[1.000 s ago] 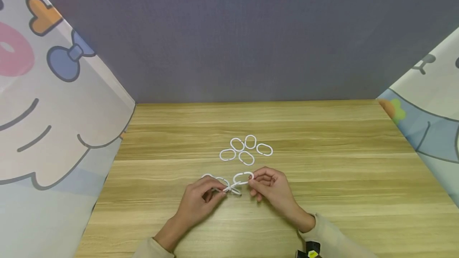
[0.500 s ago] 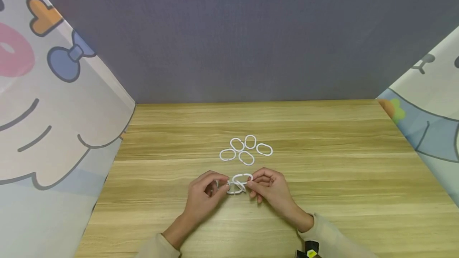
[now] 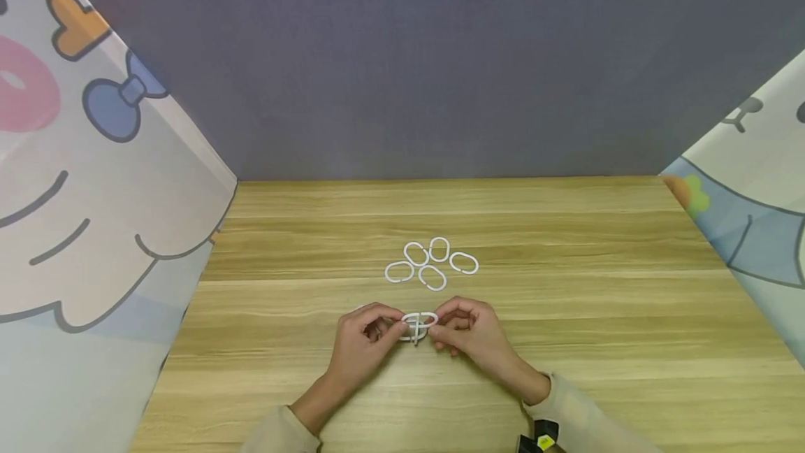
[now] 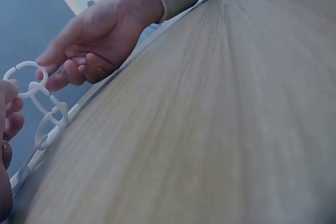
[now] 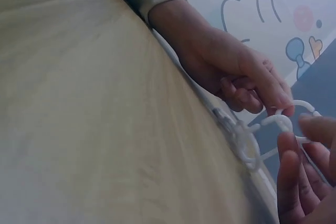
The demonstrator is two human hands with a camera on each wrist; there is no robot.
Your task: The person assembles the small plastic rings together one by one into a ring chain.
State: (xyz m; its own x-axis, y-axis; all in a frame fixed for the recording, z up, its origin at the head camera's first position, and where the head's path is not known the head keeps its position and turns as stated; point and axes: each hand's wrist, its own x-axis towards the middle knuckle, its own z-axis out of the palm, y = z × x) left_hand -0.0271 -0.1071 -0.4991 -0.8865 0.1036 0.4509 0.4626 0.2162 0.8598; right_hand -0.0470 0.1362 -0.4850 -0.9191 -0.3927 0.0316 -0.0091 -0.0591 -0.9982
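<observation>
Between both hands, close over the table, hangs a white oval plastic chain link [image 3: 410, 314] with a small gap in its side. My left hand [image 3: 363, 342] pinches its left end between thumb and index finger. The thumb and fingertips of my right hand [image 3: 476, 336] pinch the other end. A second link passes through it, and more joined links [image 4: 44, 127] trail down toward the tabletop in the left wrist view. From above, the left hand hides part of this chain.
Several loose white links [image 3: 432, 277] lie in a cluster on the wooden table [image 3: 566, 264] beyond the hands. A grey panel [image 3: 440, 75] rises at the back, with cartoon-printed sheets [image 3: 126, 215] along both sides.
My left hand has shifted right, from the joined links to the left end of the link that the right hand holds. That link has moved slightly left and lower in the head view.
</observation>
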